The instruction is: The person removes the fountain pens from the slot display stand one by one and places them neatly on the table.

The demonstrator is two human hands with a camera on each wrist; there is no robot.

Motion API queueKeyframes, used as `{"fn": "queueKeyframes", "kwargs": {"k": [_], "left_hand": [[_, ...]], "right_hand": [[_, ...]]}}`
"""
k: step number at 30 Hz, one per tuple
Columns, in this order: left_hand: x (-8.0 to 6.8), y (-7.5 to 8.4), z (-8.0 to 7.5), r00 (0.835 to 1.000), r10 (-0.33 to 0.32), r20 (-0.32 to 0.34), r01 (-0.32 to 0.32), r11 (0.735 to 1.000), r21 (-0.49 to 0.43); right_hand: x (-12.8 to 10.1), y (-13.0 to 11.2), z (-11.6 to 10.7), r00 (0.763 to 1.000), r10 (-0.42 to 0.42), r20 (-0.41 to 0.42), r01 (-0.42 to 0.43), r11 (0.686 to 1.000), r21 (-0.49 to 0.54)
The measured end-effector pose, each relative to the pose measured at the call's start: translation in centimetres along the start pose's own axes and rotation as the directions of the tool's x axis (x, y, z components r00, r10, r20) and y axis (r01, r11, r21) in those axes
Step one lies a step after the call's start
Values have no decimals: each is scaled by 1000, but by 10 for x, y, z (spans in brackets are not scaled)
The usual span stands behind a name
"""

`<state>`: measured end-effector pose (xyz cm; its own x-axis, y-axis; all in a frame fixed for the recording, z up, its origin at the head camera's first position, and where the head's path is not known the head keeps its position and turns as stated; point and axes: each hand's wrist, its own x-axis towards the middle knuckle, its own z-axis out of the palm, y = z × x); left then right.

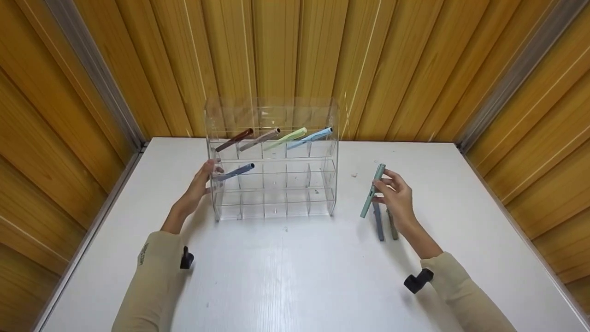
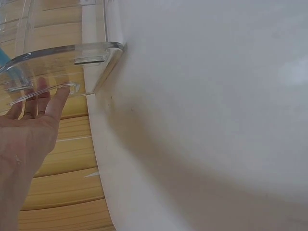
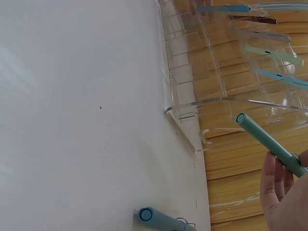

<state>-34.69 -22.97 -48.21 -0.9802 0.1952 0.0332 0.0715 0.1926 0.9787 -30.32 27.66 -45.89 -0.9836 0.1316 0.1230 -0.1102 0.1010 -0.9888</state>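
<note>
A slim mint-green pen (image 1: 370, 197) is held in the air, tilted with its upper end leaning away and to the right, above the white table (image 1: 272, 276) and well to the right of the rack. The right hand (image 1: 399, 200) has its grip clamped on this pen, pinching it between thumb and fingers. Just below that hand, a blue-grey pen (image 1: 379, 223) and a dark olive pen (image 1: 393, 226) lie side by side on the table. To the left stands a clear acrylic rack (image 1: 276, 160) with rows of small compartments. Its top row holds four slanted pens, left to right: dark red (image 1: 234, 140), dusty mauve (image 1: 259, 139), lime green (image 1: 286, 138) and light blue (image 1: 309, 138). The row beneath has one slate-blue pen (image 1: 236, 172) in its leftmost compartment. The left hand (image 1: 191, 196) touches the rack's left side, its grip apart, fingers extended; how firmly it presses, I cannot tell. The step in hand appears to be bringing the green pen to the rack; the next move seems to call for carrying it left, lining up its lower end with a free compartment and letting go while the rack is steadied. Yellow wood-grained panels (image 1: 274, 55) surround the table.
</note>
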Motion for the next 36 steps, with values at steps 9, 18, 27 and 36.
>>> {"fn": "queueKeyframes", "kwargs": {"k": [9, 18, 27, 36], "left_hand": [[1, 1, -1, 1000, -23, -2, 23, 1000, -3], [1, 0, 0, 1000, -26, -4, 26, 1000, 15], [1, -2, 0, 1000, 1, 3, -1, 1000, -21], [0, 0, 1, 1000, -11, -6, 11, 1000, -7]], "right_hand": [[3, 6, -24, 1000, 2, -27, -4, 998, -67], [9, 14, -46, 997, 41, -62, -45, 996, -71], [15, 22, -61, 993, 74, -89, -80, 994, -74], [16, 40, -79, 981, 161, -109, -176, 973, -146]]}}
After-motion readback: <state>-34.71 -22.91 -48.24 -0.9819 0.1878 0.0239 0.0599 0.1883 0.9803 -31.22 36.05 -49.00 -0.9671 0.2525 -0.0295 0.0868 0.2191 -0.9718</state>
